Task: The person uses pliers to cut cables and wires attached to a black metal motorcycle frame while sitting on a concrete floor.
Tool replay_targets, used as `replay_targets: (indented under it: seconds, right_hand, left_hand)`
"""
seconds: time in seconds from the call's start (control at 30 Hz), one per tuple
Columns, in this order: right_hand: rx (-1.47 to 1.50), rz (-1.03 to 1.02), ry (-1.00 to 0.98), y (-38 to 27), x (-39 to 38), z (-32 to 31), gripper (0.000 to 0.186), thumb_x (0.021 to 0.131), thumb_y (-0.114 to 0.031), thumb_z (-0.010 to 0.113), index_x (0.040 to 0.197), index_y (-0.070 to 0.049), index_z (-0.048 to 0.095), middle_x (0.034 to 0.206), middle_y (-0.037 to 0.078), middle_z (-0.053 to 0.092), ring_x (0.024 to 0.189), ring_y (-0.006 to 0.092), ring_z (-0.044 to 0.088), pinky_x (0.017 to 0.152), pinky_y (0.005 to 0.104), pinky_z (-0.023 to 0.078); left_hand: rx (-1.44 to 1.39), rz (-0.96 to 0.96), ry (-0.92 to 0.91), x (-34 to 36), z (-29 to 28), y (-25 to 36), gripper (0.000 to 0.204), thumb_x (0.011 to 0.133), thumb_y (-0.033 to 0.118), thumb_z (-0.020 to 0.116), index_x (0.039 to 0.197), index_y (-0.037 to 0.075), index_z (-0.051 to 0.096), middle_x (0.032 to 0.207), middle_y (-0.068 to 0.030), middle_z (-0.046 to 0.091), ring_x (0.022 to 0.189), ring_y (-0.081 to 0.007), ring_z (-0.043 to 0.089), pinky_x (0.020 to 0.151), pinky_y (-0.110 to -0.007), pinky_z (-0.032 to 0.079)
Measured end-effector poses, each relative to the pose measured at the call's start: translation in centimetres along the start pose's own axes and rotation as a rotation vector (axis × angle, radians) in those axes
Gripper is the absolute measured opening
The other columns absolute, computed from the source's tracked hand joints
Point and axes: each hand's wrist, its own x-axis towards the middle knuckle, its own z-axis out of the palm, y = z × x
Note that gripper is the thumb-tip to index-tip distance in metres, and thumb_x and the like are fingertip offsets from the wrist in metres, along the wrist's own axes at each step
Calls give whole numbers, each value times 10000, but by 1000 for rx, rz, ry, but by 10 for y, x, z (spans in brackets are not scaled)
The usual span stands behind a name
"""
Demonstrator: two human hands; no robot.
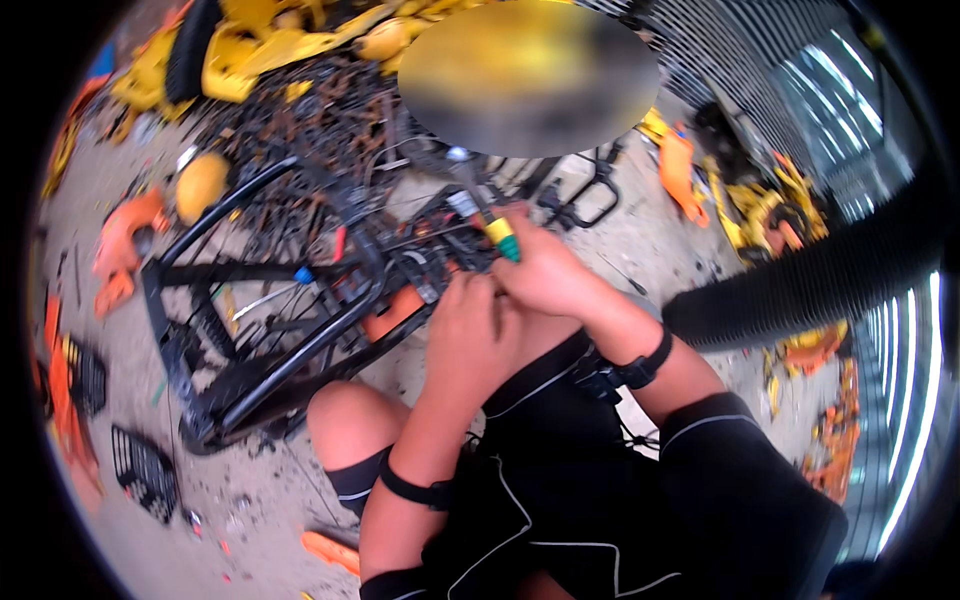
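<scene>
My right hand [545, 270] is closed around a screwdriver [503, 240] with a yellow and green handle, its metal end slanting up and to the left. Close beside it, my left hand [470, 325] has its fingers curled in by the parts at the right end of a black tubular metal frame [300, 368]. What the left fingers hold, if anything, is hidden. The frame lies in front of me, tilted, with dark parts, cables and an orange piece [393, 312] in it. Blur hides the exact spot where the hands work.
A large heap of rusty metal parts [340, 125] lies beyond the frame, with yellow body panels [260, 55] behind. Orange panels [130, 235] and black grilles [143, 470] are on the floor at left. A thick black ribbed hose [780, 290] reaches in from the right.
</scene>
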Motion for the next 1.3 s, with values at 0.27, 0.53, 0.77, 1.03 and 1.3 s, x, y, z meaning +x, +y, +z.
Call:
replay_targets:
  seconds: [0.27, 0.53, 0.77, 1.03, 1.3]
  right_hand:
    - [474, -43, 157, 25, -14, 15, 555, 827, 76, 577, 1375, -14, 560, 1085, 99, 714, 1020, 227, 686, 878, 370, 568]
    - [428, 18, 42, 27, -22, 20, 355, 830, -91, 666, 1172, -1, 641, 1086, 188, 731, 1056, 328, 713, 918, 424, 544]
    - [498, -67, 55, 58, -18, 36, 410, 836, -82, 637, 1240, -13, 649, 1117, 258, 723, 1102, 420, 696, 949, 457, 541]
    - [-113, -417, 312, -8, -18, 15, 761, 803, -19, 700, 1501, 88, 418, 1396, 322, 555, 1324, 488, 531, 1117, 511, 446]
    - [-344, -409, 417, -27, -18, 27, 807, 847, -63, 687, 1547, 120, 329, 1502, 408, 385, 1384, 592, 407, 1179, 568, 368]
  left_hand:
    - [17, -96, -197, -3, 20, -13, 374, 965, 161, 694, 1240, -63, 576, 1041, -218, 654, 877, -309, 659, 798, -408, 536]
    - [-104, -200, -409, 0, 19, -24, 386, 986, 126, 665, 1311, -59, 571, 1228, -291, 670, 1147, -418, 674, 968, -427, 524]
    - [3, -158, -315, 5, 23, -29, 442, 903, 124, 656, 1301, -60, 599, 1023, -279, 712, 968, -425, 710, 847, -462, 556]
    - [-868, -276, -49, 19, 1, -24, 609, 975, 23, 639, 1527, 19, 382, 1416, -114, 533, 1260, -238, 587, 1004, -385, 520]
    - [-1135, -213, 14, 37, 0, -13, 502, 1089, 125, 574, 1514, -20, 351, 1474, -135, 495, 1370, -212, 496, 1164, -373, 406]
